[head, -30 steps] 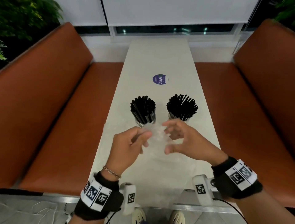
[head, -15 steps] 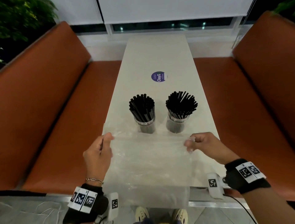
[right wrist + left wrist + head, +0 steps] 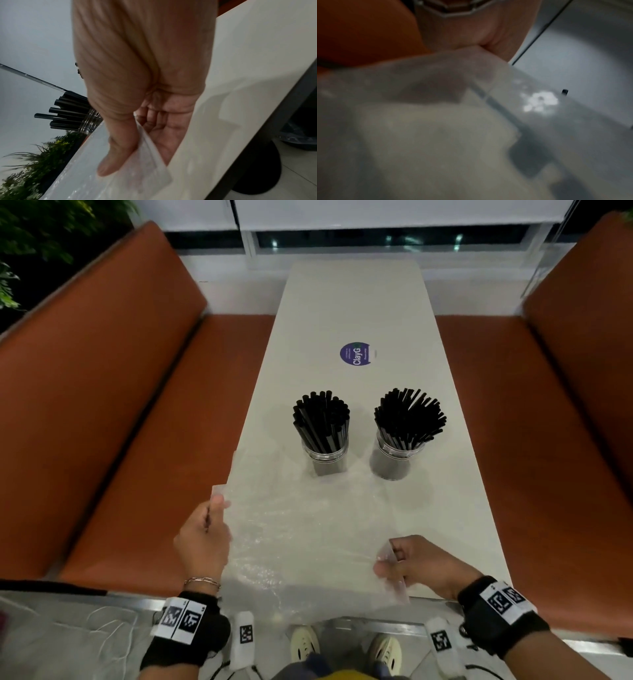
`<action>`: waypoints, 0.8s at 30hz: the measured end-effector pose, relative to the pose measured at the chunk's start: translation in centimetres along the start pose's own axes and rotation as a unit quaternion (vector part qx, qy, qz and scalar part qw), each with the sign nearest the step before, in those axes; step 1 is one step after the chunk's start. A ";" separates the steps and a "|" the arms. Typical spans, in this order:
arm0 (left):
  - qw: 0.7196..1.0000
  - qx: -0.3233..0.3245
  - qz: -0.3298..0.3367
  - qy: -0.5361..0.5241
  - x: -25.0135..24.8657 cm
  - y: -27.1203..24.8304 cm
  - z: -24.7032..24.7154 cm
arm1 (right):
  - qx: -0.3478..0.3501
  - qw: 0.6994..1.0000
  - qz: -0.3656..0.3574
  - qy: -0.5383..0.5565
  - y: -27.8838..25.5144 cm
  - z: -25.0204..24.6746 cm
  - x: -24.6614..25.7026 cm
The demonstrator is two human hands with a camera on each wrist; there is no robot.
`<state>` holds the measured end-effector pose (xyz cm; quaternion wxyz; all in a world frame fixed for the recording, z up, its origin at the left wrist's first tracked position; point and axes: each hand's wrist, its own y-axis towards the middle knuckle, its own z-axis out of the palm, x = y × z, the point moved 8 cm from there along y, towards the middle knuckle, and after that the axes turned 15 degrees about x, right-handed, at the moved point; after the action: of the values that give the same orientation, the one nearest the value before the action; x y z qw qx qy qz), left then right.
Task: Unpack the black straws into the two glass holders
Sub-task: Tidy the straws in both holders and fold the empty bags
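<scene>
Your left hand (image 3: pixel 202 537) pinches the far left edge of an empty clear plastic bag (image 3: pixel 301 535), thumb and fingers closed on the film at about 9 o'clock on the sheet. Your right hand (image 3: pixel 416 565) pinches the near right corner, thumb on top and fingers underneath, at about 4 o'clock. Between the two hands the bag is spread flat over the near end of the white table (image 3: pixel 356 302), its front edge hanging off toward your feet.

The bag looks thin, limp and very light. It will likely crumple, cling and slide easily, so corners and edges seem the best places to hold.

The black straws (image 3: pixel 322 419) are already out of it. Just beyond the bag, at 12 o'clock, stands the left glass holder (image 3: pixel 325 457), packed with a tight upright bundle. Beside it, at 1 o'clock and a little apart, the right glass holder (image 3: pixel 394 460) holds more straws (image 3: pixel 409 416) fanned outward. Both holders look full, so the unpacking seems finished. They are glass and top-heavy, and the bag's far edge lies near their bases, so a sweeping pull could nudge them.

Farther up the table sits a round purple sticker (image 3: pixel 355 354). Orange benches (image 3: pixel 113 412) flank the table at 9 and 3 o'clock.
</scene>
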<state>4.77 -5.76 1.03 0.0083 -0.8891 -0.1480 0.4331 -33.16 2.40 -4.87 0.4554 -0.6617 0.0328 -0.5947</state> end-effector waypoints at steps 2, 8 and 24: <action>0.998 0.006 0.011 0.056 0.1 0.2 -0.3 | -0.021 1.000 -0.001 0.015 0.2 -0.4 -0.2; 0.989 0.121 -0.056 0.068 1.4 2.0 2.0 | -0.060 0.997 0.032 0.021 0.2 -0.7 -1.4; 0.952 0.301 0.060 0.023 -5.9 4.6 10.8 | -0.323 0.895 -0.051 -0.304 -2.4 -0.2 12.3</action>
<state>-5.81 -13.00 -1.79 0.2524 -0.8623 0.0430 0.4369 -30.95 -3.53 5.94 0.1740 -0.9216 0.0491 -0.3435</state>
